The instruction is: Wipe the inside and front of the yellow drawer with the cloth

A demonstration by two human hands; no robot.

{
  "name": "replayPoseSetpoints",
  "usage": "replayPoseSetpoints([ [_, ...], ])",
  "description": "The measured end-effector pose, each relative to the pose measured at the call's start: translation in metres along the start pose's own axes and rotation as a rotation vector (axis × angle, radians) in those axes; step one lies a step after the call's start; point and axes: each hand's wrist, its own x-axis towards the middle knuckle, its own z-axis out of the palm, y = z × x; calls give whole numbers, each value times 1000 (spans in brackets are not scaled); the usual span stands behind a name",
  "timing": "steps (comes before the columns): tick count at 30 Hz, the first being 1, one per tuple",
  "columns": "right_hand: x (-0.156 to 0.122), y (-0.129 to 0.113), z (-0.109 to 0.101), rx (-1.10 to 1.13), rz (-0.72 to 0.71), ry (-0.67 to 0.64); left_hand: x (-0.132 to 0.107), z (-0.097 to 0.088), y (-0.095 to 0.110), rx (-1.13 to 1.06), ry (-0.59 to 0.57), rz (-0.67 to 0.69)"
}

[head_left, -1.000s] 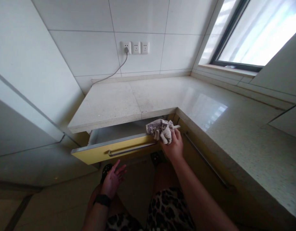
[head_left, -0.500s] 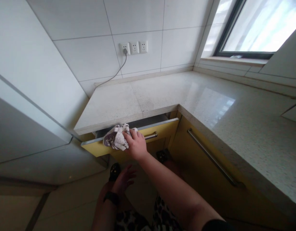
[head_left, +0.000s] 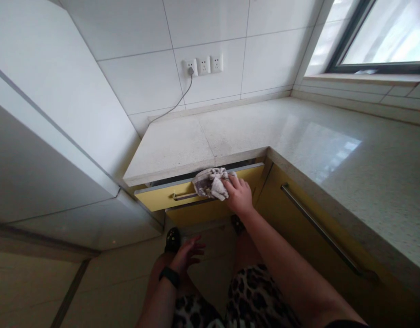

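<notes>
My right hand grips a crumpled white and purplish cloth and presses it against the top edge and front of a yellow drawer. The drawer is pulled partly out below the countertop. Part of its metal handle shows to the left of the cloth; the cloth covers the rest. Lower down, my left hand hangs over my knee with its fingers apart and nothing in them. A dark band circles that wrist.
A pale stone countertop runs in an L around the corner. At right stands a yellow cabinet door with a long metal handle. A white appliance borders the left. One plug with a grey cord sits in the wall sockets.
My right hand has slid the cloth rightward along the drawer, baring the handle's left end. The drawer seems pushed in a little. The view has shifted slightly left.
</notes>
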Motion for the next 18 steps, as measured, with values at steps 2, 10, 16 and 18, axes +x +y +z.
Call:
replayPoseSetpoints([
  [2,-4,30,0,-17,116,43,1,3,2,-7,-10,1],
  [10,0,24,4,4,263,33,17,14,2,89,-58,-50],
  [16,25,-60,4,65,-13,-96,23,5,-11,152,-118,-68],
  [18,34,-90,9,96,-90,-151,26,0,-15,141,-103,-83],
])
